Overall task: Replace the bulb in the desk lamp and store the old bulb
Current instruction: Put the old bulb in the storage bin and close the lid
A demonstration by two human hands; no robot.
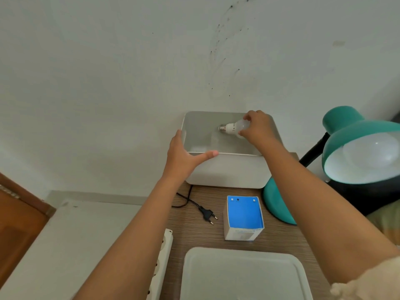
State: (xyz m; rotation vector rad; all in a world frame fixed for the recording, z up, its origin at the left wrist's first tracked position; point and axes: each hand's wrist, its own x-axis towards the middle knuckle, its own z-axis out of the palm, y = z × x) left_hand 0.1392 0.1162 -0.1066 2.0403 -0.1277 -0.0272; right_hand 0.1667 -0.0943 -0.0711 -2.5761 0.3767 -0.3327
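A white storage box (pixel 227 169) stands open at the back of the wooden desk. My right hand (pixel 258 125) holds a white bulb (pixel 232 127) by its glass end, inside the box, with the metal screw base pointing left. My left hand (pixel 184 153) rests on the box's left front corner, thumb along the front rim. The teal desk lamp (pixel 346 135) stands at the right, and a white bulb (pixel 374 151) sits in its shade. Its black plug (pixel 207 214) lies loose on the desk.
An open blue-and-white bulb carton (pixel 243 217) stands in front of the box. The box's white lid (pixel 244 276) lies at the near desk edge. A white power strip (pixel 162 254) hangs along the desk's left side. The wall is close behind.
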